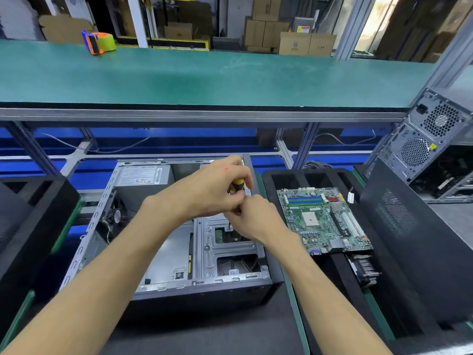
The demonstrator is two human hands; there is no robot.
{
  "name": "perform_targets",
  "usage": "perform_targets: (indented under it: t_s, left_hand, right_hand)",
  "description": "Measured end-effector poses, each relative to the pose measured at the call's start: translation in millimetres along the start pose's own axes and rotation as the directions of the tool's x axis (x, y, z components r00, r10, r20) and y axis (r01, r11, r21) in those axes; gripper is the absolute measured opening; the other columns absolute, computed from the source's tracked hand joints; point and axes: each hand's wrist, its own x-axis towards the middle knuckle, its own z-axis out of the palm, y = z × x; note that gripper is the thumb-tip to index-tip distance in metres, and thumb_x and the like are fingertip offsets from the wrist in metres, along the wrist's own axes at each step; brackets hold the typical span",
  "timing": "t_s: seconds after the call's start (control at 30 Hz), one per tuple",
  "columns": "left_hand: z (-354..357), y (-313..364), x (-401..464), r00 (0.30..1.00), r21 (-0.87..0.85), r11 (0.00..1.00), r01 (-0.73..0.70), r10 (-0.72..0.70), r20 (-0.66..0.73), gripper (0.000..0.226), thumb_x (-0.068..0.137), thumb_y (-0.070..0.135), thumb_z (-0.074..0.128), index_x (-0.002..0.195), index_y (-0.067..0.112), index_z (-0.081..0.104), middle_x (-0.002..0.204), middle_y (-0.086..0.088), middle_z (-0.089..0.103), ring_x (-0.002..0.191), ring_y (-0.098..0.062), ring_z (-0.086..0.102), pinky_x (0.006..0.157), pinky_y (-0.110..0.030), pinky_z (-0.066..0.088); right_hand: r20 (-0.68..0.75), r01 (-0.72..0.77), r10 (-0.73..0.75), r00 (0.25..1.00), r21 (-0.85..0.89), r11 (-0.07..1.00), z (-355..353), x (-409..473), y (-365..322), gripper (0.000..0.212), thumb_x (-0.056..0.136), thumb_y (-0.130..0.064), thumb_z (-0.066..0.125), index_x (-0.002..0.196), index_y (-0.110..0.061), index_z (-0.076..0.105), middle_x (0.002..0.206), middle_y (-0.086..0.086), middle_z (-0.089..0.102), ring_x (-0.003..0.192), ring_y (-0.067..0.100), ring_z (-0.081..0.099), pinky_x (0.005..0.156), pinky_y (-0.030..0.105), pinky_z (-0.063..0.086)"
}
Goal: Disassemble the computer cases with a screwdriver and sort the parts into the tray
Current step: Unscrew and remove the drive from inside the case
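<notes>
Looking down, I see the long green-topped worktop [204,78] running across the far side, with an orange and green tape dispenser [98,42] standing on it at the left. Nearer me, the open grey metal computer case [163,252] lies on its side on a dark mat, its silver drive cage uppermost at the right. Just right of it sits the black foam tray [399,278], which carries a green motherboard [323,221] lying flat and a dark finned part [366,270] just below it. A second grey computer case [430,139] stands upright at the far right, its perforated back turned toward me. Another block of black foam [33,221] sits at my left. Over the drive cage, my left hand [215,188] curls round the yellow and black handle of the screwdriver [236,184], hiding most of it. My right hand [253,219] pinches the shaft lower down, touching the left hand; the tip meets the cage beneath my fingers.
</notes>
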Motion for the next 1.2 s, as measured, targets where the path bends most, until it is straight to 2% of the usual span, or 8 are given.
perform_targets:
  t_s: [0.1,0.2,0.4,0.5,0.63,0.83,1.03,1.2]
  left_hand:
    - [1.8,-0.5,0.4,1.000,0.020,1.000,-0.014,0.014,-0.010,0.015,0.092,0.020,0.061,0.104,0.026,0.067,0.103,0.006,0.051,0.076,0.000,0.052,0.072,-0.027,0.046]
    - [1.8,-2.2,0.5,0.999,-0.001,0.999,-0.033,0.033,-0.012,0.016,0.091,0.020,0.061,0.104,0.028,0.066,0.103,0.007,0.050,0.077,0.005,0.051,0.066,-0.018,0.039]
    - [4.2,-5.1,1.7,0.999,-0.020,0.999,-0.040,0.039,-0.019,0.021,0.090,0.017,0.059,0.104,0.029,0.067,0.104,0.007,0.051,0.076,0.001,0.052,0.066,-0.021,0.039]
    - [5.2,-6.0,2.3,0.999,-0.005,0.999,-0.045,0.045,-0.025,0.021,0.091,0.020,0.059,0.108,0.031,0.066,0.104,0.008,0.049,0.076,0.004,0.052,0.063,-0.022,0.043]
    - [5.6,-7.5,4.3,0.999,0.002,0.999,-0.040,0.040,-0.025,0.022,0.092,0.018,0.058,0.107,0.031,0.067,0.104,0.010,0.050,0.076,0.009,0.050,0.064,-0.020,0.039]
    - [2.7,-6.0,6.7,0.997,0.013,0.998,-0.060,0.061,-0.040,0.022,0.093,0.021,0.060,0.112,0.031,0.066,0.104,0.009,0.051,0.072,0.001,0.052,0.067,-0.025,0.047]
    - [1.2,-5.0,7.8,0.999,0.004,0.999,-0.042,0.042,-0.027,0.017,0.094,0.017,0.060,0.103,0.027,0.072,0.099,0.008,0.057,0.075,0.006,0.050,0.070,-0.025,0.044]
    - [1.2,-3.4,7.2,0.999,-0.022,0.999,-0.037,0.037,-0.033,0.014,0.093,0.020,0.063,0.102,0.023,0.073,0.101,0.008,0.061,0.087,-0.007,0.055,0.081,-0.029,0.048]
  right_hand:
    - [0.052,-0.036,0.030,0.998,0.122,0.992,2.4,0.2,0.7,0.037,0.094,-0.029,0.049,0.061,-0.016,0.039,0.059,0.001,0.047,0.061,0.027,0.047,0.050,0.032,0.030]
    - [0.121,-0.074,0.048,0.991,0.214,0.974,1.1,-1.7,3.4,0.037,0.094,-0.027,0.050,0.062,-0.016,0.035,0.056,0.001,0.041,0.054,0.022,0.039,0.049,0.032,0.028]
    - [0.067,-0.050,0.043,0.997,0.102,0.994,6.3,-1.5,4.7,0.049,0.098,-0.037,0.047,0.054,-0.016,0.039,0.055,0.001,0.046,0.053,0.023,0.044,0.048,0.030,0.027]
    - [0.109,-0.047,0.033,0.994,0.127,0.991,10.1,-0.7,5.5,0.041,0.096,-0.029,0.046,0.059,-0.014,0.036,0.059,0.004,0.045,0.062,0.030,0.047,0.050,0.034,0.029]
    - [0.079,-0.028,0.019,0.997,0.105,0.994,10.6,-0.7,6.6,0.045,0.096,-0.038,0.047,0.058,-0.016,0.035,0.057,0.001,0.044,0.058,0.026,0.045,0.054,0.034,0.032]
    - [0.134,-0.010,0.001,0.991,0.068,0.998,13.1,2.0,8.5,0.039,0.097,-0.033,0.045,0.062,-0.016,0.036,0.060,0.002,0.046,0.060,0.028,0.048,0.050,0.033,0.027]
    - [0.083,0.006,-0.006,0.997,-0.006,1.000,14.4,3.3,8.6,0.049,0.099,-0.044,0.042,0.058,-0.018,0.041,0.062,-0.001,0.050,0.065,0.027,0.052,0.056,0.033,0.034]
    - [0.158,0.050,-0.047,0.986,-0.012,0.999,14.0,6.7,11.2,0.035,0.094,-0.040,0.048,0.066,-0.020,0.040,0.065,-0.004,0.047,0.067,0.025,0.050,0.052,0.030,0.029]
